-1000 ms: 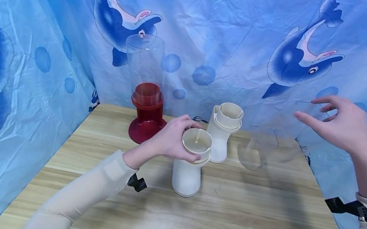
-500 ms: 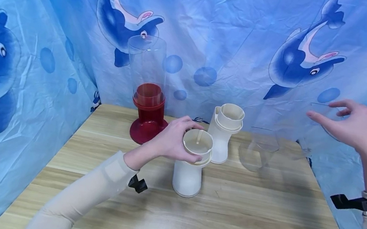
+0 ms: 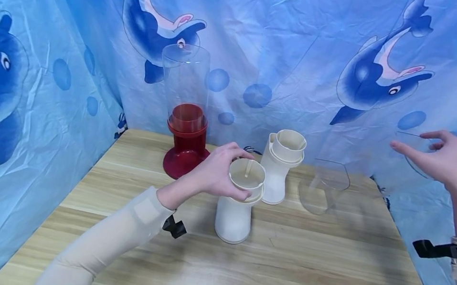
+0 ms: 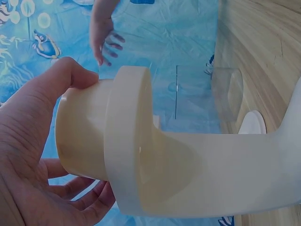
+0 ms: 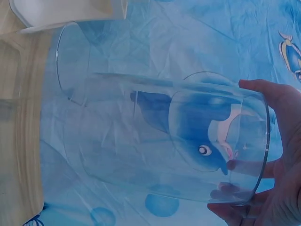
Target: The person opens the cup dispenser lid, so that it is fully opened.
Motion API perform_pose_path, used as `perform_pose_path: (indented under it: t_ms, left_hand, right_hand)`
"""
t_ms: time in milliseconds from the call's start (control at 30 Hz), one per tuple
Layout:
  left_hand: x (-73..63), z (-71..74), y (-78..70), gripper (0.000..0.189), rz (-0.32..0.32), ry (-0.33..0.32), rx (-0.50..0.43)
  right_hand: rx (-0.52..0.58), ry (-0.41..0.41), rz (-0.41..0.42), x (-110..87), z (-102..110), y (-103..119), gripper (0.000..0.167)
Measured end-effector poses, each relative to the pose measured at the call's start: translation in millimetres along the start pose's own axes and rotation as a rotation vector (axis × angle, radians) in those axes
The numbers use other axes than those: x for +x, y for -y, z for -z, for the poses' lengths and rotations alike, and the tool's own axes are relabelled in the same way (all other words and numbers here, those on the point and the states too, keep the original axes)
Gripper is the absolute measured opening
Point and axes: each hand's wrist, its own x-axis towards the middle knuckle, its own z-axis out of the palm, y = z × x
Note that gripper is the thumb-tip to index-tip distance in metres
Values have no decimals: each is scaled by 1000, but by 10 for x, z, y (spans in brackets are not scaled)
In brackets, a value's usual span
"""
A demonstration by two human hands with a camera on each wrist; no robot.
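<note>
In the head view my left hand (image 3: 225, 170) grips the round top collar of a near white plastic base (image 3: 233, 222), which stands upright on the table. The left wrist view shows thumb and fingers on opposite sides of that collar (image 4: 84, 132). Out to the right, my right hand (image 3: 451, 160) holds a clear cylinder by its upper rim, above the table's right side. Its see-through wall (image 5: 155, 136) fills much of the right wrist view, fingers around the rim end. In the head view, little more than the cylinder's rim shows.
Just behind the gripped base is a second white base (image 3: 275, 182). A red base (image 3: 185, 153) with a clear tube (image 3: 184, 81) on top stands at back left. Another clear container (image 3: 332, 175) sits at back right on the wooden table (image 3: 306, 273). A dolphin-print curtain (image 3: 299, 65) surrounds the table.
My right hand has moved to the right with the clear cylinder. The left hand keeps its hold on the white base, which has stayed in place.
</note>
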Motion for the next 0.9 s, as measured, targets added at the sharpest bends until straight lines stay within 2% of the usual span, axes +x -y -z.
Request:
perform_pose_path:
  t_ms: [333, 600, 900]
  left_hand:
    - [42, 3, 68, 76, 14, -14, -29]
    - [106, 16, 183, 74, 31, -41, -13]
    - [161, 36, 277, 74, 39, -46, -14]
  right_hand:
    - [-30, 49, -40, 53, -103, -141, 108]
    - [-36, 74, -53, 100, -244, -271, 114]
    - [13, 161, -9, 133, -369, -313, 120]
